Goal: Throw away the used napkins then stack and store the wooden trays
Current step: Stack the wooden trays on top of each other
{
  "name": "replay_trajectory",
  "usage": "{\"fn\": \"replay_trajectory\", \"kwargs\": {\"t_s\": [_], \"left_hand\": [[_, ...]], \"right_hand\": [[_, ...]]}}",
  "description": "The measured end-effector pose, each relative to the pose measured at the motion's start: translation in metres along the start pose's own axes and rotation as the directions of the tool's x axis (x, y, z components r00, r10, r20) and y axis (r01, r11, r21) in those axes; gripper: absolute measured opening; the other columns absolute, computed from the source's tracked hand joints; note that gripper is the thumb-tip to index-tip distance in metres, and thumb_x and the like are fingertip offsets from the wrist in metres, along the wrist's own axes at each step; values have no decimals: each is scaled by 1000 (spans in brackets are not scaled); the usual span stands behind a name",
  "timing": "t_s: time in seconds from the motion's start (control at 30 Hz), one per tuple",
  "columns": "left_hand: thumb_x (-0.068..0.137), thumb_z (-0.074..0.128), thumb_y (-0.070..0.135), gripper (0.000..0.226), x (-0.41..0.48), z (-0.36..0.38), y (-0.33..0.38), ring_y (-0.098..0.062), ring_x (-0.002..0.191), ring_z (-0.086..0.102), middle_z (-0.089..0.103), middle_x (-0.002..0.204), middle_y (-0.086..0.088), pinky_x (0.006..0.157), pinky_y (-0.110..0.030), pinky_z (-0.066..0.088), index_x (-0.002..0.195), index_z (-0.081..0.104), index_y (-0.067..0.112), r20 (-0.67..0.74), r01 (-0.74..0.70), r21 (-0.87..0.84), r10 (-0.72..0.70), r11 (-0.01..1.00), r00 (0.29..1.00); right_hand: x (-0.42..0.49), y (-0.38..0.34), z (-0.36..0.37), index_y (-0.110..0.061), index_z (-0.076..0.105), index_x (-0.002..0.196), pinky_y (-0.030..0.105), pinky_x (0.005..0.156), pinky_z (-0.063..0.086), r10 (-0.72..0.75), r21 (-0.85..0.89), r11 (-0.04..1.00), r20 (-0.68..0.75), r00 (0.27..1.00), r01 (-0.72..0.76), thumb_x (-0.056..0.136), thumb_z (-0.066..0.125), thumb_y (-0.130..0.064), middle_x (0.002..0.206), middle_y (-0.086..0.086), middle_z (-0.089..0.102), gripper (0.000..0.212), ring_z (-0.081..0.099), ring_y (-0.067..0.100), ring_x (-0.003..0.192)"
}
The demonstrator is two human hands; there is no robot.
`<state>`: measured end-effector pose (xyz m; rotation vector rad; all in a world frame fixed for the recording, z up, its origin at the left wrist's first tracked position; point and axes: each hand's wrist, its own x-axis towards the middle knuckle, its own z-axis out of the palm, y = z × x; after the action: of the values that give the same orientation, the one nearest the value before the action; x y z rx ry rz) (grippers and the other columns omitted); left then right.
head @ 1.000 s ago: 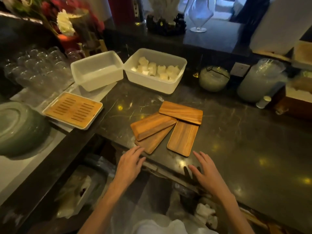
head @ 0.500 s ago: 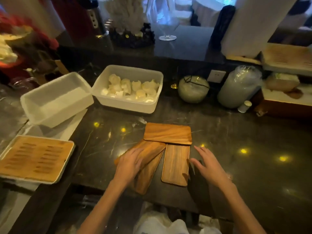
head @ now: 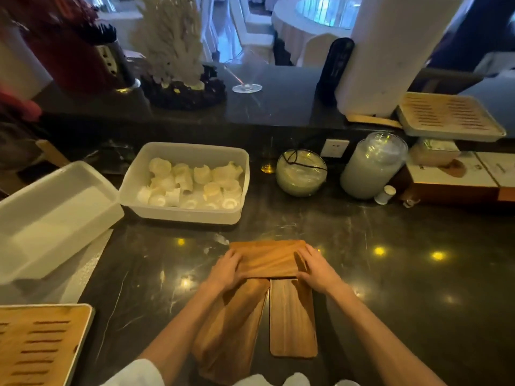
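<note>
Several flat wooden trays lie on the dark marble counter [head: 390,288]. The far tray [head: 267,257] lies crosswise, resting on the ends of the others. My left hand [head: 227,270] grips its left end and my right hand [head: 317,270] grips its right end. Below it a tray [head: 292,319] lies lengthwise on the right. Two overlapping trays [head: 231,330] lie slanted on the left, partly under my left forearm. No used napkins are in view on the counter.
A white tub of rolled white cloths [head: 189,182] and an empty white tub [head: 53,215] stand behind and to the left. A slatted tray [head: 36,344] sits at lower left. A glass bowl [head: 301,172], a jar [head: 370,165] and boxes [head: 451,176] line the back right.
Both hands moved forward from the counter's near edge onto the trays and now hold the ends of the crosswise tray. The camera has shifted right and closer.
</note>
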<state>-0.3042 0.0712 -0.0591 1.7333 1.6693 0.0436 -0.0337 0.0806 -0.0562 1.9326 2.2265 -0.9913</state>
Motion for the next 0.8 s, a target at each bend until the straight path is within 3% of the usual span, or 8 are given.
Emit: {"fn": "replay_trajectory", "kwargs": {"t_s": [0.1,0.2,0.43,0.57,0.7,0.8], "left_hand": [[84,69,40,68,13,6,-4,-26,137,38,31,154,-5,112,-38,34,143,39,22,37,17,-13,-16,1000,999],[82,73,32,80,22,13,-8,-30,143,28,15,161,-5,117,-39,27,148,31,23,40,33,11,-33,999,999],[75,80,20,84,30,20,3,-33,138,33,16,159,-5,117,-41,30,146,34,22,-27,91,16,-90,996,996],[78,76,19,77,27,11,17,-39,134,38,20,158,-10,113,-42,34,145,38,16,-52,74,49,-71,996,996],[82,71,15,62,20,-3,39,-37,134,39,32,152,-13,115,-41,30,139,48,13,-102,14,-29,-17,999,995],[88,62,7,38,10,-8,68,-21,124,51,55,134,-10,108,-39,39,125,61,11,-291,-37,-78,13,996,957]], "right_hand": [[22,8,3,-22,16,154,37,119,17,-19,-86,996,97,995,28,83,73,-32,162,5,9,91,8,26,149],[37,16,7,-26,14,154,37,118,20,-40,-120,991,126,991,55,79,77,-31,161,1,9,98,10,23,148],[53,39,17,-34,16,149,45,110,38,-104,-168,978,126,987,125,71,82,-36,155,0,14,102,15,26,143],[49,47,19,-27,16,151,42,112,34,-212,-154,964,59,975,219,83,70,-32,156,8,17,87,16,29,142],[37,53,15,-20,8,155,38,118,27,-224,-137,966,-12,975,220,96,54,-21,162,12,9,75,7,30,150],[23,59,0,-26,32,149,29,114,31,-302,-42,953,-174,937,300,101,44,-25,155,2,35,50,29,20,145]]}}
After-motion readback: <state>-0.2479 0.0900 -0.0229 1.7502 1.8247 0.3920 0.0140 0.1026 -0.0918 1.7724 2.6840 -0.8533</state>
